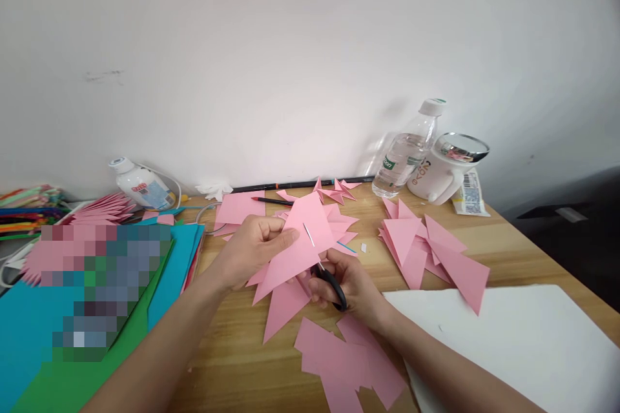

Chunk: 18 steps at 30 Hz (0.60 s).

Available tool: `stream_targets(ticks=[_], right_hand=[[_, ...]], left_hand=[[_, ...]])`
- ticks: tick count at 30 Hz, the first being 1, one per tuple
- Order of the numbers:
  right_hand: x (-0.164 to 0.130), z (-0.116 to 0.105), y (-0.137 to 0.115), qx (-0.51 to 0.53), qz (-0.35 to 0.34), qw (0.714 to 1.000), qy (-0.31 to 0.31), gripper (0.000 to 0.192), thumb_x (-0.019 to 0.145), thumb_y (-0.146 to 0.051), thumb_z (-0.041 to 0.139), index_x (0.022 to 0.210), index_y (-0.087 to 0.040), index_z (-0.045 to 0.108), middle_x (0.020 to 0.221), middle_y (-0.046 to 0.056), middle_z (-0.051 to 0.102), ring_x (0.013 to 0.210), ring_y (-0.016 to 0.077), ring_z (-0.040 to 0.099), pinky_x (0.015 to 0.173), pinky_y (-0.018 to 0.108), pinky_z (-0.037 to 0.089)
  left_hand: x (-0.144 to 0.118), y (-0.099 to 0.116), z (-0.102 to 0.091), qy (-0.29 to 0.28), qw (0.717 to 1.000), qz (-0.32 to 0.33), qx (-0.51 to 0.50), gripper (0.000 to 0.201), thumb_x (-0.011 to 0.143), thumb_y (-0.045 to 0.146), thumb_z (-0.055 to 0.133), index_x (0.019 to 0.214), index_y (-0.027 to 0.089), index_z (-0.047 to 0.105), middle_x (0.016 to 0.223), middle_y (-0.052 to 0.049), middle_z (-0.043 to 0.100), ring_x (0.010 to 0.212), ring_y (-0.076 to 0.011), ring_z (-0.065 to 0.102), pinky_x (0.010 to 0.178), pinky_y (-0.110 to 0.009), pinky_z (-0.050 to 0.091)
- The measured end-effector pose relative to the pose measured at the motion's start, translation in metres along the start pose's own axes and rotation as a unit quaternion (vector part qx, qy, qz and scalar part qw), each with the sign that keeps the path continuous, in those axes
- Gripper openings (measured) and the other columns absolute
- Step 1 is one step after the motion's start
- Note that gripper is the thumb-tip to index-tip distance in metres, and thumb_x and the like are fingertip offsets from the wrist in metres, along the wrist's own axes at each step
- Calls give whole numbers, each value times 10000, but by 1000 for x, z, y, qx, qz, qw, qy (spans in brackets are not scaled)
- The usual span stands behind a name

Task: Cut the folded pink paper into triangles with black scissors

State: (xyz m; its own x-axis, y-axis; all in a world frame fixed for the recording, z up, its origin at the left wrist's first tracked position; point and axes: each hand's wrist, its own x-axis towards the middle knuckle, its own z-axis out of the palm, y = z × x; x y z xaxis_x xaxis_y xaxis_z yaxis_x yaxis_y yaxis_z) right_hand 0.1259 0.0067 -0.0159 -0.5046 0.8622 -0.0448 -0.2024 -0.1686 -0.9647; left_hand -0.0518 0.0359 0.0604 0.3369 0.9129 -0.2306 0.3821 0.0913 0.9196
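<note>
Scissors (329,281) in our right hand (351,287) bite into the pink paper (295,242) our left hand (252,248) pinches near the tabletop's middle; we judge the cut underway, and next we'd need to feed the paper steadily along the blade.

Left hand (252,248), fingers curled in a pinch; right hand (346,284), closed; both forearms converging inward.

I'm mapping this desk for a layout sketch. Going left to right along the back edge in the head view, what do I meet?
Pipe cleaners → glue bottle → red pencil → water bottle → white mug.
</note>
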Motion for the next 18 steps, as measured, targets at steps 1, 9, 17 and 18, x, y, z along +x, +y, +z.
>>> stream_targets(ticks=[1,9,17,18], right_hand=[[0,0,0,0,1,1000,2,261,722,-336,655,790,-160,475,564,-41,513,425,60,451,429,193,345],[1,-1,2,-9,-1,1000,5,235,733,-312,648,784,-171,467,547,-49,525,424,61,458,439,194,353],[2,4,-6,-10,-4,1000,5,260,688,-292,681,738,-166,459,550,-60,473,465,58,396,451,194,306],[2,4,-7,-6,-8,1000,5,269,671,-285,695,732,-166,462,560,-61,455,485,61,390,461,195,306]], left_hand=[[0,1,0,0,1000,3,-4,373,774,454,502,573,145,449,523,36,411,461,-64,354,410,-198,216],[-2,6,-2,32,998,45,-9,366,800,445,456,581,154,411,561,49,343,509,-68,312,463,-197,252],[-2,7,0,52,996,42,56,367,796,368,460,529,170,305,536,51,246,483,-64,228,439,-209,167],[-2,7,1,47,996,43,64,373,793,364,464,523,171,293,532,52,235,479,-63,216,435,-210,159]])
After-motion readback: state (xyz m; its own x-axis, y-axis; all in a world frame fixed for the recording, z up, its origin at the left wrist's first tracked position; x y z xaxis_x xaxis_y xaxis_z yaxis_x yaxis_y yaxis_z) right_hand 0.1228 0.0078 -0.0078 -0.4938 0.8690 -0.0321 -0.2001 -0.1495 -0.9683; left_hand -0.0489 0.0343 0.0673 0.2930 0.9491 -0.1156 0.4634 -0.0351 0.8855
